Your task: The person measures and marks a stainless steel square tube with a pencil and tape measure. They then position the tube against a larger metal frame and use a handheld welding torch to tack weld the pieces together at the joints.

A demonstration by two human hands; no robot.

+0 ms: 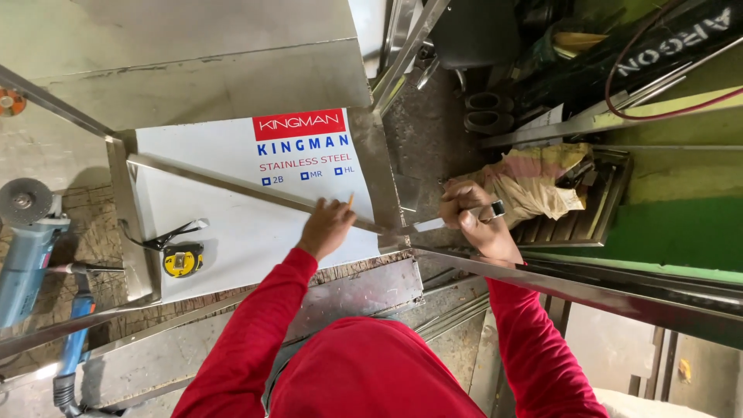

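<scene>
So I've got my left hand [325,228] down on the long steel strip [255,190] that runs diagonally across the white film-covered steel sheet [232,224], fingers curled, and there's a thin yellowish pencil [350,200] poking up out of them. My right hand [474,220] is closed around a short metal piece with a black end [464,217], right at the sheet's edge where the strip meets it.

What worries me: the strip only rests on that slick film, so if I lean sideways it can skate and any mark lands crooked. My left palm is the only thing pinning it, as far as I can tell. The edges on this stuff look raw too, so a slip probably means a sliced finger.

Also the 1 yellow tape measure [183,259] and the black clamp pliers [166,236] sit just beside the strip, and the blue angle grinder [27,232] lies close on the left, easy to knock.
</scene>
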